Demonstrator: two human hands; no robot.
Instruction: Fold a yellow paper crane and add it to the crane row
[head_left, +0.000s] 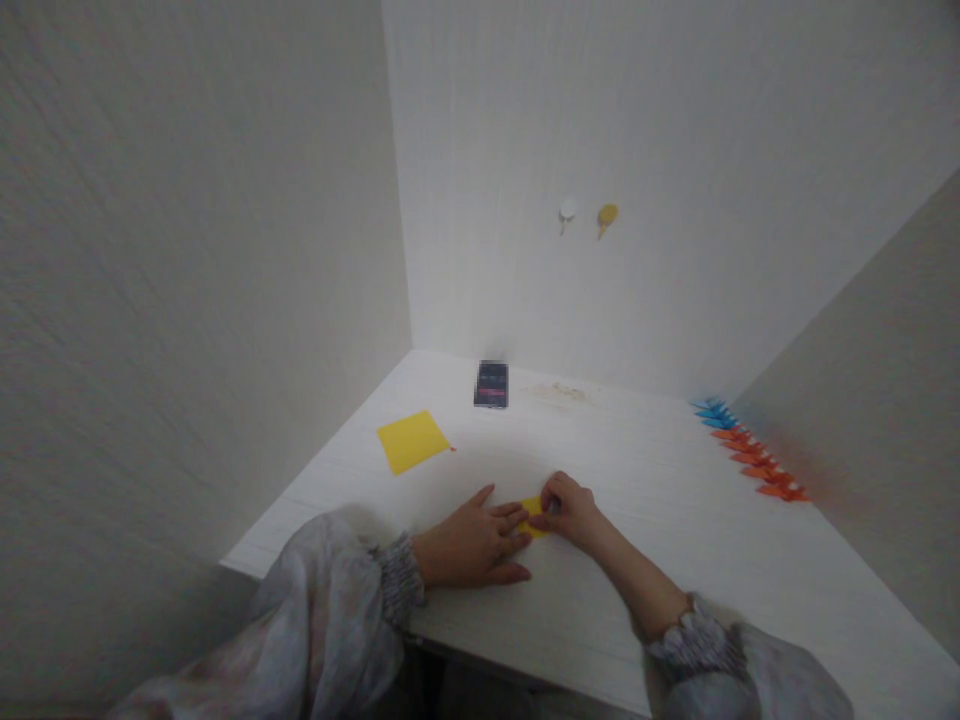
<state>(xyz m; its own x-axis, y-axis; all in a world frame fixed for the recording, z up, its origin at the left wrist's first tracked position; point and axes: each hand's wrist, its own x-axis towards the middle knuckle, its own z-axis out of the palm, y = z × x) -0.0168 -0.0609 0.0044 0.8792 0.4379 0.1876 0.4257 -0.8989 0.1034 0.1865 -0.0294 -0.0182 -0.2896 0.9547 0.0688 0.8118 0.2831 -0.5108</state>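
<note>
A small folded piece of yellow paper (534,504) lies on the white table, partly covered by my fingers. My left hand (484,540) rests flat with its fingers spread, the fingertips on the paper's left side. At the paper's right side, my right hand (571,512) has thumb and forefinger curled in a pinch on its edge. Farther left lies a flat yellow square sheet (414,441), with a tiny red scrap (452,449) by its right corner.
A dark phone (491,385) stands near the back wall. Along the right edge runs a row of folded paper pieces, blue (714,412) at the back and orange (761,465) nearer. A white hook (567,210) and a yellow hook (607,216) are on the wall. Walls enclose the table (645,450).
</note>
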